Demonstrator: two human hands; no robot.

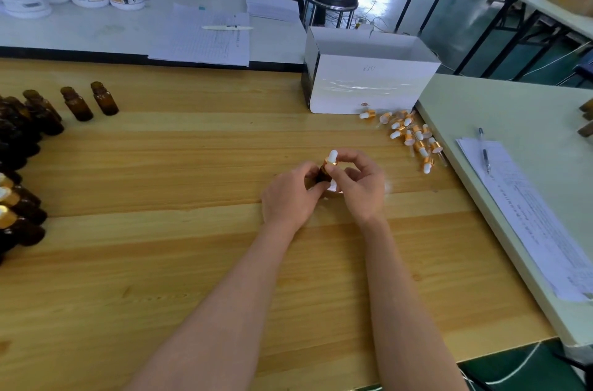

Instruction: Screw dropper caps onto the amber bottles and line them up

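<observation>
Gripping an amber bottle (pixel 323 175) at the middle of the table (pixel 160 262), the left hand (pixel 288 198) curls round it while the right hand (pixel 359 187) pinches the dropper cap (pixel 332 157) on its neck. More loose caps (pixel 414 137) lie beside a white box (pixel 369 82), with uncapped bottles (pixel 90 100) far left.

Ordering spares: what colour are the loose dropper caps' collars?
Gold-orange on the dropper caps; head view.

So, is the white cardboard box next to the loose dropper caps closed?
No, the white cardboard box stands with its top open, just behind the loose dropper caps on the wooden table.
</observation>
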